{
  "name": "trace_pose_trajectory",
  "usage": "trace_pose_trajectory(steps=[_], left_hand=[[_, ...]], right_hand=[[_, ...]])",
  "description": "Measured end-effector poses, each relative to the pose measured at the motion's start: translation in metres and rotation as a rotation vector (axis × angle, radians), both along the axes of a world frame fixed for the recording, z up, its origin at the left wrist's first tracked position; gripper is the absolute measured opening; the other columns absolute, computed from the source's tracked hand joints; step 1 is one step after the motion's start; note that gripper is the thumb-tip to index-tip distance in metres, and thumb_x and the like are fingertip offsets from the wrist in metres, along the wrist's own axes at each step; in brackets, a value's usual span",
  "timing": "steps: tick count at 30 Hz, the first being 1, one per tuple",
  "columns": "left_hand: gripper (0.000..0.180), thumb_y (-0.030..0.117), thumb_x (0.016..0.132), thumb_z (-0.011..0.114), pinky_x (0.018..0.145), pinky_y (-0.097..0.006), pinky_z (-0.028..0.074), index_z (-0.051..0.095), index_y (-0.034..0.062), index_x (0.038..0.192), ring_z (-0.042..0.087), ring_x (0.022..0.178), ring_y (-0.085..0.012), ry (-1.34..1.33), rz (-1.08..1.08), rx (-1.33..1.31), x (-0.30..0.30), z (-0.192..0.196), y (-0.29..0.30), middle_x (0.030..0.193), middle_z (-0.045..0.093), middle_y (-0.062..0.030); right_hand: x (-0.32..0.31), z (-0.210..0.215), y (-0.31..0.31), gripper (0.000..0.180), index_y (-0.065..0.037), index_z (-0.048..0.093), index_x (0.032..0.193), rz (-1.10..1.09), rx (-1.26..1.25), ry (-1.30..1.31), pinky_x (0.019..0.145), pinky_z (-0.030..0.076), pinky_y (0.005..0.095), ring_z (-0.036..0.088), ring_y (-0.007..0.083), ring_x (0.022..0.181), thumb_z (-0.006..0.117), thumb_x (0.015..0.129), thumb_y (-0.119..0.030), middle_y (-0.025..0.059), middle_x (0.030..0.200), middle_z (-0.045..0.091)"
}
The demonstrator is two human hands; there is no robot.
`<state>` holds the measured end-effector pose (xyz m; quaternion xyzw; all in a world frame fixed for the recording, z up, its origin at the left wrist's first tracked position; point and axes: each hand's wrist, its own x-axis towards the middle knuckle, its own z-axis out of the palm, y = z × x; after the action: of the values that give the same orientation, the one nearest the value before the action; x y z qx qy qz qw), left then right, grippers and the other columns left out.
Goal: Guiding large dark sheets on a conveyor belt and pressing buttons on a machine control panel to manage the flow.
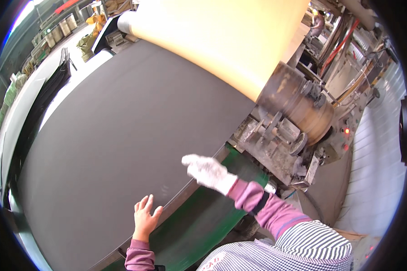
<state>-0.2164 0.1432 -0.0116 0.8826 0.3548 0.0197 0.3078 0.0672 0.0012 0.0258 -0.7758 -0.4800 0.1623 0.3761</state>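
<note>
A wide dark grey sheet [135, 117] spreads across the middle, smooth and matt. My left hand [145, 216] is bare, with its fingers spread at the sheet's near edge. No object shows in it, and I cannot tell whether the fingertips press on the surface. Farther right, my right hand [207, 171] wears a white knit glove and reaches over the same edge. Its fingers point left, fairly straight and close together, with nothing visible in them. Along the near side, below the sheet, runs a green belt [203, 226].
At the far side, a yellowish sheet [217, 40] runs over a roller meeting the grey sheet. A rusty drum [298, 101] and a metal bracket with wheels [280, 133] stand at the right, near a lit red lamp [347, 131]. Another person [317, 25] is far off at upper right.
</note>
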Motion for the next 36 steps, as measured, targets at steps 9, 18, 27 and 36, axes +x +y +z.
trace_pose_trajectory(steps=[9, 18, 27, 36], left_hand=[[0.031, 0.028, 0.097, 0.053, 0.092, -0.05, 0.047, 0.066, 0.0221, 0.124, 0.051, 0.118, -0.0404, 0.508, 0.565, 0.057, -0.321, -0.075, 0.073, 0.141, 0.051, -0.0149], [0.047, 0.039, 0.087, 0.066, 0.096, -0.046, 0.044, 0.067, -0.005, 0.103, 0.054, 0.11, -0.0362, -0.043, 0.362, 0.447, -0.175, -0.056, 0.011, 0.112, 0.063, -0.0185], [0.056, 0.046, 0.089, 0.06, 0.104, -0.043, 0.041, 0.064, -0.0044, 0.112, 0.049, 0.121, -0.0358, -0.06, 0.179, 0.375, -0.063, -0.032, -0.023, 0.127, 0.058, -0.02], [0.052, 0.036, 0.096, 0.045, 0.105, -0.064, 0.033, 0.044, 0.0196, 0.145, 0.031, 0.134, -0.0539, 0.572, 0.297, 0.178, -0.21, -0.067, 0.05, 0.154, 0.028, -0.02]], right_hand=[[-0.11, 0.031, -0.117, 0.038, -0.012, 0.059, 0.082, 0.088, -0.571, 0.494, 0.06, 0.046, 0.0294, 0.052, 0.0107, 0.06, 0.051, 0.097, -0.046, -0.0007, 0.063, 0.054], [-0.157, 0.031, -0.241, 0.038, -0.012, 0.062, 0.09, -0.082, -0.809, 0.281, 0.076, 0.049, 0.0421, 0.065, 0.0284, 0.08, 0.052, 0.092, -0.049, 0.0085, 0.081, 0.067], [-0.155, 0.035, -0.243, 0.041, -0.013, 0.064, 0.1, 0.043, -0.86, 0.27, 0.083, 0.048, 0.0455, 0.064, 0.0334, 0.094, 0.048, 0.093, -0.05, 0.0141, 0.094, 0.068], [-0.105, 0.008, -0.245, 0.04, -0.019, 0.065, 0.103, 0.12, -0.911, 0.288, 0.08, 0.05, 0.0463, 0.067, 0.0326, 0.091, 0.047, 0.093, -0.053, 0.0112, 0.095, 0.069]])
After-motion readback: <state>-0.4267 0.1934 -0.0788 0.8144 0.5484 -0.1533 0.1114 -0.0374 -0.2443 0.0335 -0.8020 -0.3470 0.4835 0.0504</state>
